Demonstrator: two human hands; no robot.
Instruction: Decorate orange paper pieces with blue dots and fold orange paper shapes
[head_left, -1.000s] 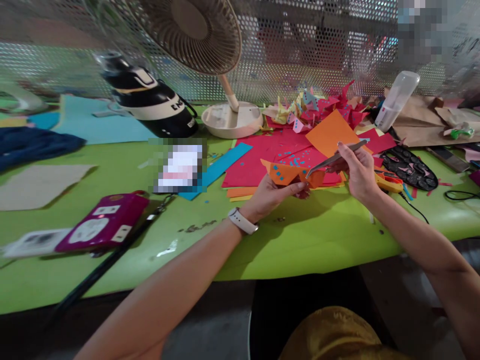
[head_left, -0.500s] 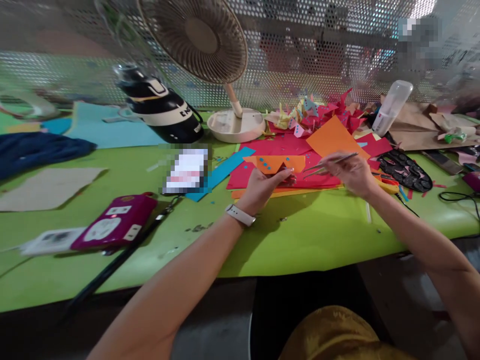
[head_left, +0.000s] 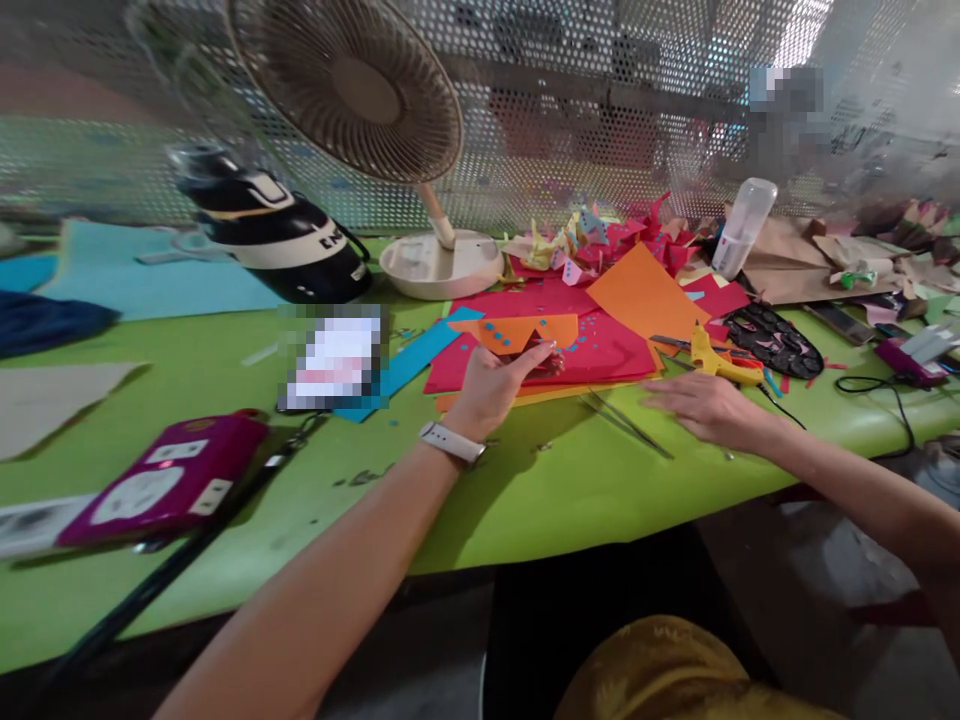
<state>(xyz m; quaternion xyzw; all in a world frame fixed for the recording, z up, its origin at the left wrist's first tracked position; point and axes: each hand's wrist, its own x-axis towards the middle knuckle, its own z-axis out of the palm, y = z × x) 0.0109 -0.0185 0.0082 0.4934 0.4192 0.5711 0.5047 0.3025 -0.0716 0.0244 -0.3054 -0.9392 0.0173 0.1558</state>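
My left hand (head_left: 491, 390) grips a folded orange paper piece (head_left: 551, 326) with blue dots, thumb along its near side. It is held over a stack of red paper (head_left: 459, 368), where small blue dots (head_left: 589, 330) lie scattered. Metal tweezers (head_left: 630, 425) rest on the green tabletop, apart from my right hand (head_left: 712, 408). That hand is empty, its fingers stretched out to the left and slightly blurred. Just beyond it lies a yellow glue gun (head_left: 724, 364), near a pair of scissors (head_left: 671, 343). An orange sheet (head_left: 645, 290) lies behind, partly over the red stack.
A fan (head_left: 442, 270), a black bottle (head_left: 285, 240) and a heap of folded paper shapes (head_left: 637, 235) stand along the mesh panel. To the left lie a phone (head_left: 337, 355), a purple device (head_left: 165, 480) with a strap, and a blue paper strip (head_left: 412, 365).
My right hand has let go of the tweezers, now lying on the table, and has moved down toward the glue gun. My left hand still holds the orange paper. The view has shifted right.
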